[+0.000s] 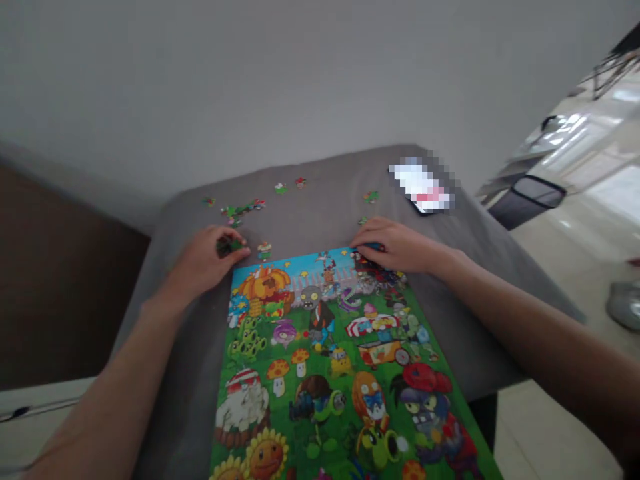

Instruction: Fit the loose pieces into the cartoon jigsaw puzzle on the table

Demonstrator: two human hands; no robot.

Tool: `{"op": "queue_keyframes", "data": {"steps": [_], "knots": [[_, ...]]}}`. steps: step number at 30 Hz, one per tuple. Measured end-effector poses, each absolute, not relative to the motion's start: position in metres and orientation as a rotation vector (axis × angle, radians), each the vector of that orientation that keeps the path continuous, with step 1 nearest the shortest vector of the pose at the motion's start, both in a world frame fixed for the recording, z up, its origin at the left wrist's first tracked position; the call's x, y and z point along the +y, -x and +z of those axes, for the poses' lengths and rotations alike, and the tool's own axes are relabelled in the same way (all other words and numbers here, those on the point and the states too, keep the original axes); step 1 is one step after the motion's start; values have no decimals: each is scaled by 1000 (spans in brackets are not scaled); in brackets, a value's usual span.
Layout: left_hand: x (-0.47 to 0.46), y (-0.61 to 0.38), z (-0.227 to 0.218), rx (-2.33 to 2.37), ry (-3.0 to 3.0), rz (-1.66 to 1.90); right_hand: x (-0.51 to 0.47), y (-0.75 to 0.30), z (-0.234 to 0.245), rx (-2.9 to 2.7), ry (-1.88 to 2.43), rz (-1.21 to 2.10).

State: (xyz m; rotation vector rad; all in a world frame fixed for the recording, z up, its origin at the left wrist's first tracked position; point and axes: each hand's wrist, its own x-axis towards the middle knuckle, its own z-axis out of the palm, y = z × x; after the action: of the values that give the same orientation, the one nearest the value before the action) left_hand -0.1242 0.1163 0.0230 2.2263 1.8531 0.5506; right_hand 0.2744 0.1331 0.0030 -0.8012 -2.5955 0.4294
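A: "Your picture board (336, 360) lies near centre with no clear gaps visible, but loose pieces (230, 212) lie past its far edge, so you seem unfinished."

B: "Your left hand (204, 259) curls around some green pieces (234, 246); your right hand (393, 245) bends its fingers at the far right corner, gripping what, I can't tell."

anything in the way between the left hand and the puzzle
Nothing visible stands between the left hand and the far left corner of the puzzle. A loose piece lies just beyond the puzzle's far edge, to the hand's right, beside that short gap rather than across it.
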Motion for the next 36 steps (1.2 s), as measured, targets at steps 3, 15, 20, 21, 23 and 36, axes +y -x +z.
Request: {"op": "queue_keyframes", "data": {"steps": [3,15,20,21,23,36], "knots": [[114,127,30,1879,-2109,685,134,-274,5,-2617,821,442],[20,-20,55,1017,-2005,447,134,-274,7,-2641,800,432],[10,-44,50,966,-1927,299,135,-273,6,-2642,799,435],[12,-45,49,970,-1925,272,135,-273,6,-2642,801,435],[15,-47,49,957,-1935,227,135,-274,7,-2646,803,433],[14,-59,31,702,-2155,210,134,-275,8,-2650,822,439]]}}
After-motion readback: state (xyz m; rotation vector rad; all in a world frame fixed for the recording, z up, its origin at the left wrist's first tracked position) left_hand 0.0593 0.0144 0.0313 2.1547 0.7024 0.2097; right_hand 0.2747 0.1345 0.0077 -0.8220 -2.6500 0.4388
